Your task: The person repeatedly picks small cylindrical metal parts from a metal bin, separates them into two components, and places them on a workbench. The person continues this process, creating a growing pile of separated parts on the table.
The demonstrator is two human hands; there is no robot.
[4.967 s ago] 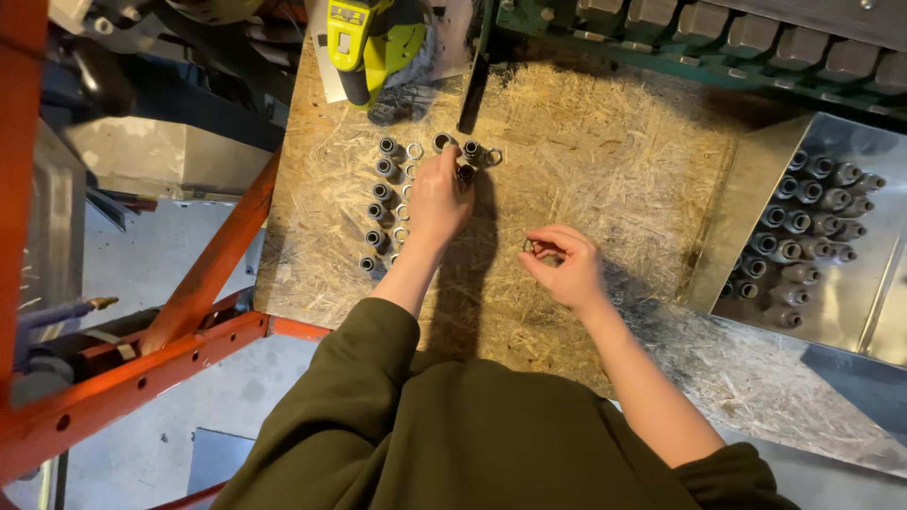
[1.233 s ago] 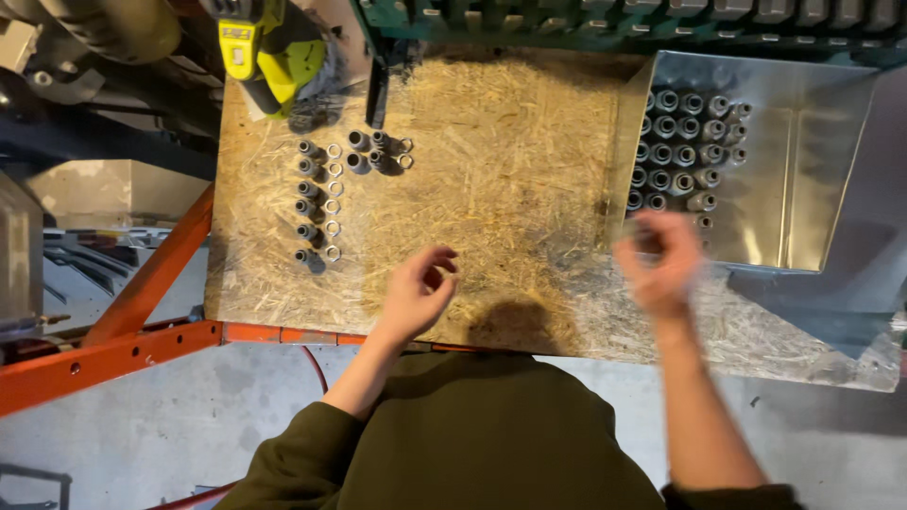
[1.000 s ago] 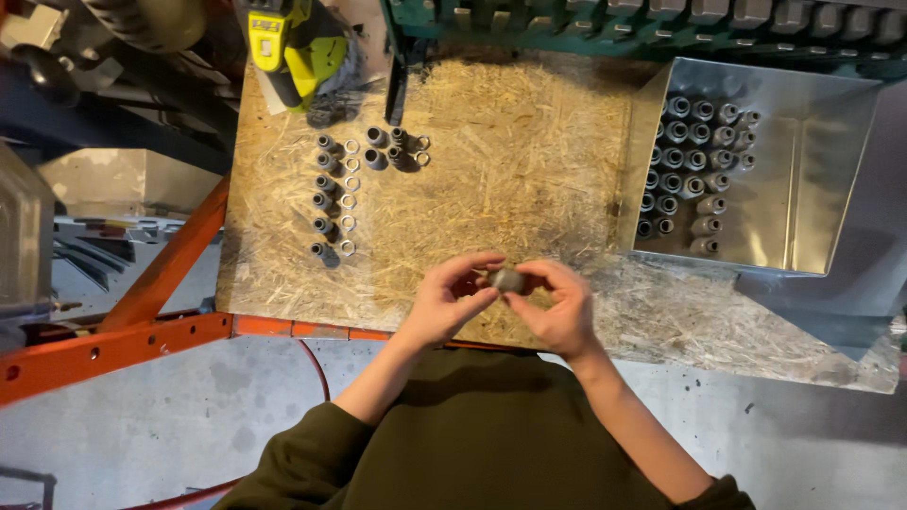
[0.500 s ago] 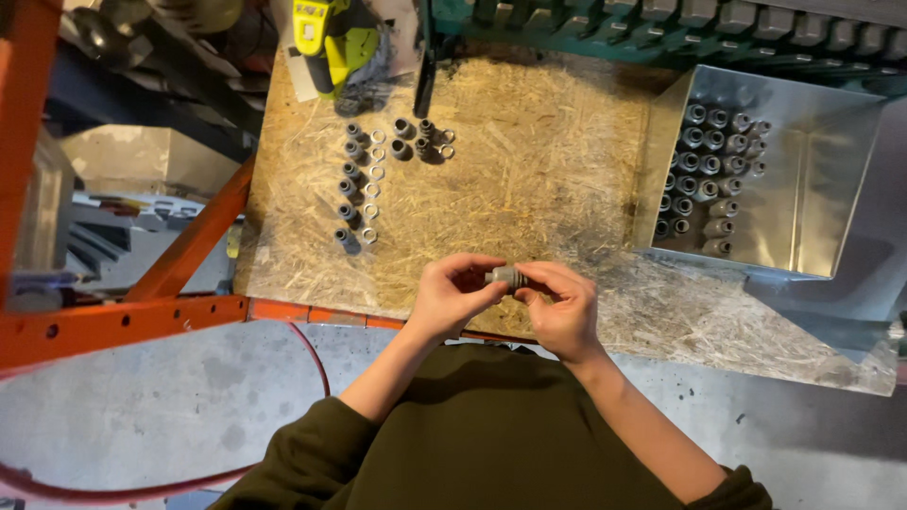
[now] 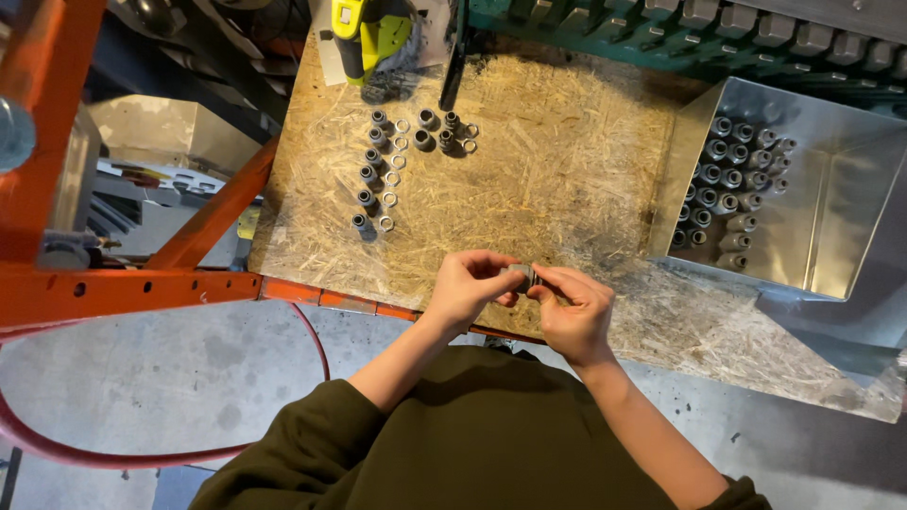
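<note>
Both hands meet low in the centre of the frame, over the near edge of the chipboard bench top (image 5: 567,161). The left hand (image 5: 468,283) curls in from the left, and the right hand (image 5: 573,307) mirrors it, wrist bent. Fingers and thumbs of both close around a small grey metal cylinder (image 5: 521,277), pinched between them. In the upper middle, two columns of short grey metal sleeves (image 5: 367,176) stand with loose rings beside them. A shiny sheet-metal bin (image 5: 831,236) at right holds similar pieces. A yellow-green power tool (image 5: 370,28) lies at top.
</note>
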